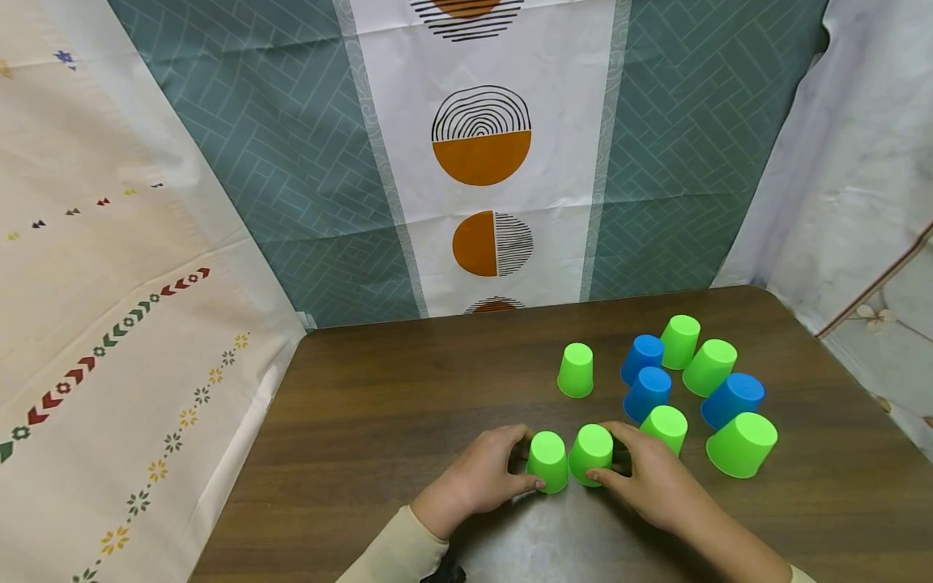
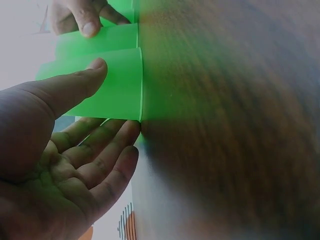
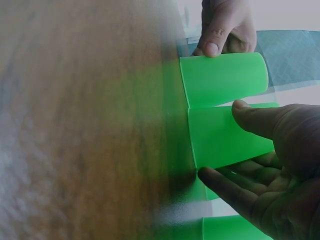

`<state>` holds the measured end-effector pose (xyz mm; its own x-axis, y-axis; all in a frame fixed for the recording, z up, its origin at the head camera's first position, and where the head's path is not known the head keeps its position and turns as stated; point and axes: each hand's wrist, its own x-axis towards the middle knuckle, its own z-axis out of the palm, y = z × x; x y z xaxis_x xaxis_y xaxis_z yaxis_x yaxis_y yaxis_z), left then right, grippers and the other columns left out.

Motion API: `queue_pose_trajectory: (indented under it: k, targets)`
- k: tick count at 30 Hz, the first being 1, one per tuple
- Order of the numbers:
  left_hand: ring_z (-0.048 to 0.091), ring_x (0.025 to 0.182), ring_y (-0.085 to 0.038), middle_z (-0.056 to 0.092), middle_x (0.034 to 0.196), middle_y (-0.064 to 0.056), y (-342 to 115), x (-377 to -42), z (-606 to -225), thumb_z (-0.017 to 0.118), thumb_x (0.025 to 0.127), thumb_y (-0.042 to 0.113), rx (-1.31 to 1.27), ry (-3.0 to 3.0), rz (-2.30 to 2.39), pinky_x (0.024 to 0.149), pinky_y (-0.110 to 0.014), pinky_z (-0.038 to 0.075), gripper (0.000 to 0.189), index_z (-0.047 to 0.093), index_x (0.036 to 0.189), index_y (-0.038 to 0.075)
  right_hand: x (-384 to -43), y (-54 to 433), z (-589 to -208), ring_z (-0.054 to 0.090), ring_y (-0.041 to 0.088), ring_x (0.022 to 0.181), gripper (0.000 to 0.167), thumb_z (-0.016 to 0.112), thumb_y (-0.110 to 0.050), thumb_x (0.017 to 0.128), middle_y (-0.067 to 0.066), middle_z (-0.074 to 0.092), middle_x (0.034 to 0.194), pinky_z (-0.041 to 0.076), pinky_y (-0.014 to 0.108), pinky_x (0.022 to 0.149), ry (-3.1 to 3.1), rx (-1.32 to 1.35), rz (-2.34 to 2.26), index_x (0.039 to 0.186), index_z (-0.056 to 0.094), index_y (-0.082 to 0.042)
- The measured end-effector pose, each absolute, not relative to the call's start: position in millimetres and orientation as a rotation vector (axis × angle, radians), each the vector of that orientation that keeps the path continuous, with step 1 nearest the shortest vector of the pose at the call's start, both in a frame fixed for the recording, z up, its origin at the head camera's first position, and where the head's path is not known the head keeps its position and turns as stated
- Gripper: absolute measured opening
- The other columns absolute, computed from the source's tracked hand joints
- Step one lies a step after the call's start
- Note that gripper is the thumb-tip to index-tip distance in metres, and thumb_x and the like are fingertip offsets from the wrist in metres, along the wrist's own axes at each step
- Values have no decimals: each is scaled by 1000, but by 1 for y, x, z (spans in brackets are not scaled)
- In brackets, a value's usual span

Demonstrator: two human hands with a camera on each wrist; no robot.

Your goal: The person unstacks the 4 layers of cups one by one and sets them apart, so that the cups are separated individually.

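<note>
Two upside-down green cups stand side by side on the brown table [image 1: 394,405], their rims nearly meeting. My left hand [image 1: 474,478] holds the left green cup [image 1: 547,465], its thumb on the near side and fingers round the outer side. The right green cup [image 1: 591,455] is held by my right hand [image 1: 659,478] in the same way. In the left wrist view, the thumb lies along the cup wall [image 2: 120,87], with the fingertips low by its rim. The right wrist view shows the thumb across the other cup [image 3: 220,137] and a finger at its bottom edge.
Behind the held cups stands a lone green cup [image 1: 576,371]. To the right is a group of upturned green and blue cups, among them a blue cup [image 1: 647,394] and a large-looking green cup [image 1: 742,445]. A patterned curtain [image 1: 481,162] hangs behind the table.
</note>
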<state>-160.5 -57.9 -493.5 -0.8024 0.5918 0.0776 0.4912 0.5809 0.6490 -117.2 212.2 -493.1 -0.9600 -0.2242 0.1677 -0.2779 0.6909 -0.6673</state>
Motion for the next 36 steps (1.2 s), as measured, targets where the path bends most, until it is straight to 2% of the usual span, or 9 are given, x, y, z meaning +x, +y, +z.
queue_pose_trajectory:
  k: [36]
  targets:
    - [66, 94, -7, 68, 101, 11, -57, -157, -489, 93, 82, 28, 860, 2669, 983, 83, -23, 53, 41, 68, 114, 19, -115, 212, -491, 65, 13, 102, 51, 90, -29, 85, -9, 69, 112, 58, 45, 86, -2839, 414, 1126, 129, 67, -14]
